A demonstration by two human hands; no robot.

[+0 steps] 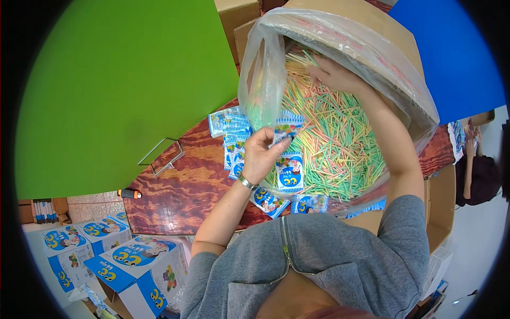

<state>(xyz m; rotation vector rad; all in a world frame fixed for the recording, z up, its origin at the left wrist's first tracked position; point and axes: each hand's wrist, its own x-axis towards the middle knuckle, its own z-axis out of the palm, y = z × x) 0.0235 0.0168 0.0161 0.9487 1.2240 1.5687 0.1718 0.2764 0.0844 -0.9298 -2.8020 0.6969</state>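
A counter (180,186) of dark reddish wood grain is seen from above. A large green panel (122,90) covers the area beyond its left edge, and a blue panel (451,53) stands at the far right. A thin wire frame (159,154) lies near the left edge of the counter, and an orange-tipped marker (129,194) rests just off that edge. On the floor by the near left corner, blue and white printed cartons (133,260) are stacked. Another person's hand (470,141) is seen well apart at the right.

On the right part of the counter a cardboard box (372,32) lined with a clear plastic bag (265,69) is tilted toward the person; it is filled with thin pastel sticks (329,133) in green, yellow and pink. Small blue and white sachets (234,133) are scattered on the counter just beside the box's near left side, and more lie along its near edge.

The right hand (332,74) is reached deep into the box from a raised, bent arm, its fingers curled down into the sticks at the far side; whether any are gripped cannot be told. The left hand (263,154), with a wristband, is held up over the near rim of the box, and one printed sachet (287,130) is pinched between thumb and fingertips, above the sticks and just beside the bag's hanging edge.
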